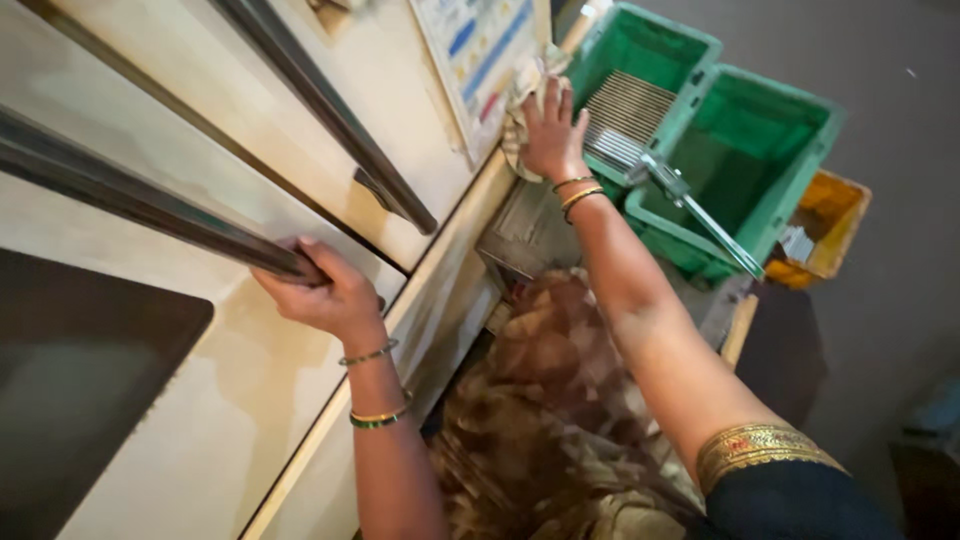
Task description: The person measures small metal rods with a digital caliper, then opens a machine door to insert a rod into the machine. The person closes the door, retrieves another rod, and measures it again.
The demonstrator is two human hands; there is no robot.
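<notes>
You are standing against a tall cream refrigerator [250, 130], its smooth enamelled doors filling the left of the view and showing a dull sheen, with a dark glossy panel [80, 370] set into the lower door. Beyond it, two green plastic crates [790, 180] with ribbed walls are sitting on the floor, a metal grille lying in the nearer one and a yellow tub [835, 225] tucked behind the farther. Two long dark metal handles [330, 110] are running aslant across the doors. Your left hand [325, 290] is curling its grip shut round the end of the lower handle [150, 205], bracing you there. Your right hand [550, 130] is reaching to the far edge of the upper door, fingers spread flat and pressing a crumpled, pale checked cloth [522, 100] against the surface just below a printed sheet [480, 45] stuck to the door. Judging by that, the wiping is in hand at the door's edge; the pictures are not showing which stretches are already cleaned, and the broad door faces nearer you may be left to do. Thin metal bangles [578, 195] are circling both wrists.
</notes>
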